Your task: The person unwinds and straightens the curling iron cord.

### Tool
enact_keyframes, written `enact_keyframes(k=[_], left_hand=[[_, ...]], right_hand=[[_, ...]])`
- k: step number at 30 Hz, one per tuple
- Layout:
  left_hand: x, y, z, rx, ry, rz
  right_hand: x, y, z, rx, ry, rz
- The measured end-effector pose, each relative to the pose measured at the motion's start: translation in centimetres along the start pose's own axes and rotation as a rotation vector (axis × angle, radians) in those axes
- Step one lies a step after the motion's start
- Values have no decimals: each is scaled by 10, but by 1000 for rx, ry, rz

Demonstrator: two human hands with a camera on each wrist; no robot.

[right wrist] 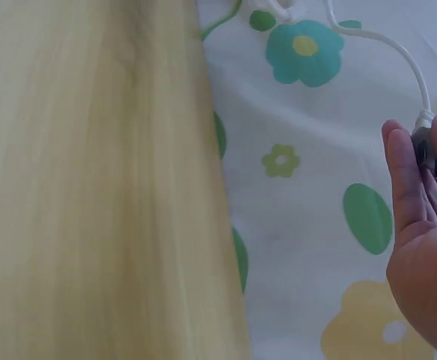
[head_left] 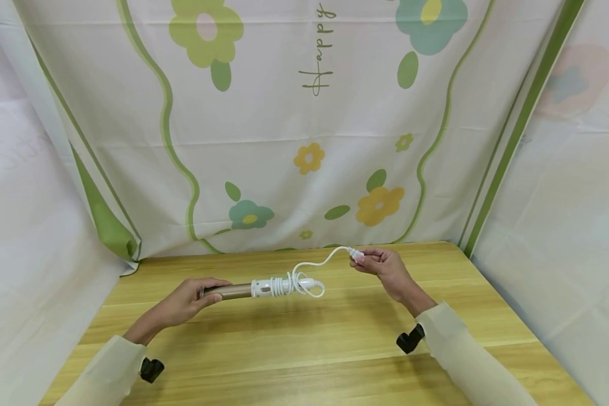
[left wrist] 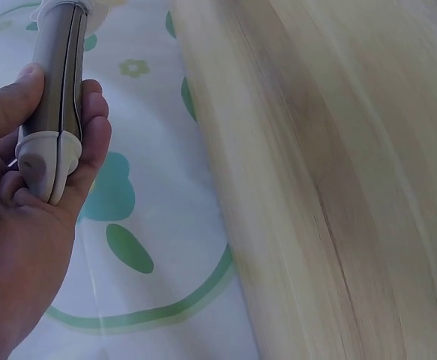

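Curling iron [head_left: 254, 289] is gripped at the barrel [head_left: 235, 291] by left hand [head_left: 185, 301]; plug [head_left: 357, 256] is pinched by right hand [head_left: 388, 272]; cord [head_left: 279, 286] is wound round handle [head_left: 261, 288] between hands.

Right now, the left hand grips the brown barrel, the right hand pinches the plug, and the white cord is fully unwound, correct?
Not quite: the white cord isn't fully unwound. The head view shows it looped several times around the white handle. The rest holds.
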State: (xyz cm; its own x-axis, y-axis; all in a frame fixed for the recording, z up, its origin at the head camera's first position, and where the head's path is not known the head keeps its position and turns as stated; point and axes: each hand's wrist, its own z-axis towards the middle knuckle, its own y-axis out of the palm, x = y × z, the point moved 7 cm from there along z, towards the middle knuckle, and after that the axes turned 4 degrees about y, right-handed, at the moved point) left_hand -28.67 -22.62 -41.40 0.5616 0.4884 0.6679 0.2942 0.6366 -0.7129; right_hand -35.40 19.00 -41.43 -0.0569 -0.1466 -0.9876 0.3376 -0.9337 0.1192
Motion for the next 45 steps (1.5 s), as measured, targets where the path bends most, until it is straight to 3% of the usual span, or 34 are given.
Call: enact_keyframes(k=[6, 13, 21, 26, 37, 45], left_hand=[[-2, -1, -1, 5, -7, 11], [-6, -4, -4, 15, -54, 30], [-12, -9, -8, 37, -67, 30], [-12, -12, -9, 40, -81, 27], [-8, -19, -10, 54, -79, 32], [-4, -20, -11, 54, -46, 15]], right_hand=[[-18, 7, -4, -66, -30, 30], [-31, 10, -14, -208, -46, -27], [-27, -4, -26, -384, 32, -105], [-20, -17, -31, -436, 94, -186], [-6, -50, -37, -370, 253, -343], [1, -72, -30, -185, 259, -399]])
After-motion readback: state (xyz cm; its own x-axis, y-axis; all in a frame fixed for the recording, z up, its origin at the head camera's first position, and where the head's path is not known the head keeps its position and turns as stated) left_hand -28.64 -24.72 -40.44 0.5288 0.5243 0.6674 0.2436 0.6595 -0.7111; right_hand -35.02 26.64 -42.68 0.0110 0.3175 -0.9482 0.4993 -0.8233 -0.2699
